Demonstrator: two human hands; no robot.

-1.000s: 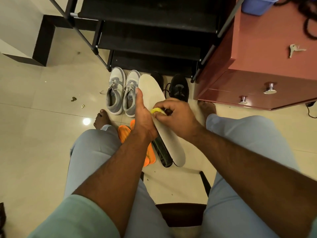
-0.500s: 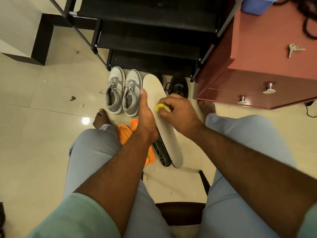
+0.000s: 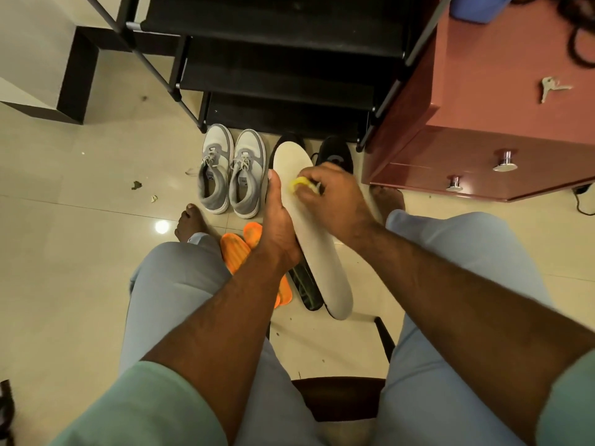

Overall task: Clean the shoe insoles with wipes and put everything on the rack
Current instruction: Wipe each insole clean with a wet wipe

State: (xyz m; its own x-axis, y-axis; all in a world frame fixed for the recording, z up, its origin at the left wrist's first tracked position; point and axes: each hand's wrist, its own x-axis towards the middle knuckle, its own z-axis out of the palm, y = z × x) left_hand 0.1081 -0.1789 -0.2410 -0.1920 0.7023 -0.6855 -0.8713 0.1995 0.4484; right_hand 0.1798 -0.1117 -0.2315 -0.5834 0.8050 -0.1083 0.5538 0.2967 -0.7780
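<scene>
Nearest, the person sits on a dark wooden chair point(image 3: 335, 397), knees apart, both forearms reaching out over the tiled floor point(image 3: 64, 284). The left hand point(image 3: 278, 226) holds a cream insole point(image 3: 317, 252) by its left edge, thumb laid straight along that edge and the fingers hidden underneath. The right hand point(image 3: 328, 196) pinches a small yellow wipe point(image 3: 299, 183) against the insole's upper half, near the toe end.

Below the hands, a pair of orange insoles point(image 3: 236, 252) lies overlapped on the floor, with a dark insole point(image 3: 307, 286) just beside them, partly under the cream one. Farther out stand grey sneakers point(image 3: 230, 175) and, mostly behind the cream insole, black shoes point(image 3: 335, 154). Beyond them the black shoe rack point(image 3: 283, 82) stands against a red drawer cabinet point(image 3: 483, 123).

The insole is held by one edge only, so I judge a hard rub near the toe could bend it or twist it out of the left hand onto the insoles below. The wipe is bunched small and could slip from the fingertips.

Room is tight to the right, where the cabinet's corner sits near the right foot; the floor to the left lies open, bar a few scraps of debris point(image 3: 136, 185). The rack's lowest shelf is straight ahead, past the shoes
</scene>
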